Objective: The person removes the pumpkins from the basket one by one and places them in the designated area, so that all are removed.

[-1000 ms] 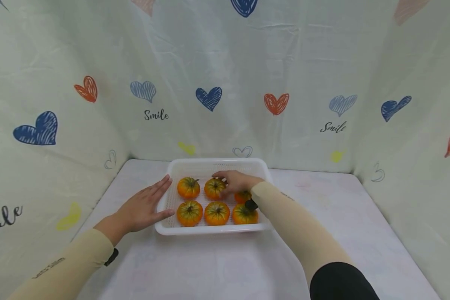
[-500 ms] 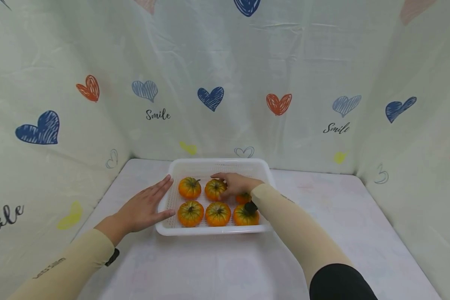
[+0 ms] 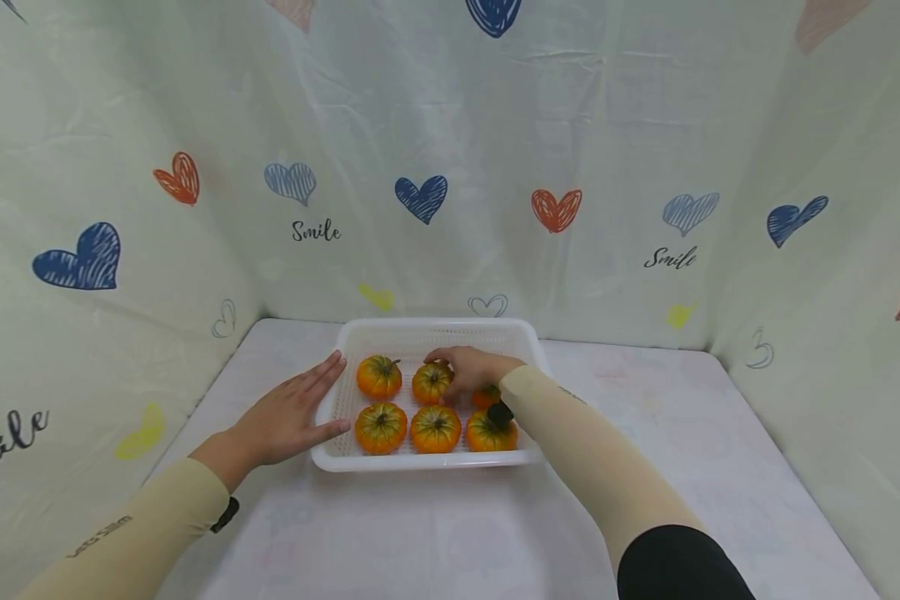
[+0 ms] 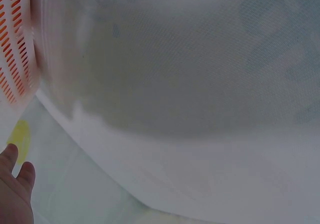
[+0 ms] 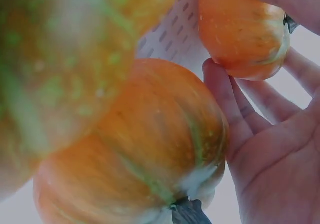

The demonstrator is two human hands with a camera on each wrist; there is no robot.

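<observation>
Several small orange pumpkins with green streaks stand in two rows in a white plastic basket (image 3: 427, 464). My right hand (image 3: 478, 368) reaches in from the right and grips the back-row middle pumpkin (image 3: 429, 383) between thumb and fingers. In the right wrist view, that pumpkin (image 5: 240, 34) sits between the thumb above and the fingertips below. Other pumpkins (image 5: 145, 139) fill the near part of that view. My left hand (image 3: 281, 417) lies with straight, spread fingers at the basket's left rim. The back-right pumpkin (image 3: 486, 396) is partly hidden by my right wrist.
A white table (image 3: 420, 533) carries the basket near its back edge. Pale curtains (image 3: 360, 108) with printed hearts enclose the back and both sides. In the left wrist view, the basket's slotted wall (image 4: 17, 49) shows at upper left.
My right fingers have drawn in a little around the back-row middle pumpkin, which has shifted very slightly right. My left hand stays at the rim.
</observation>
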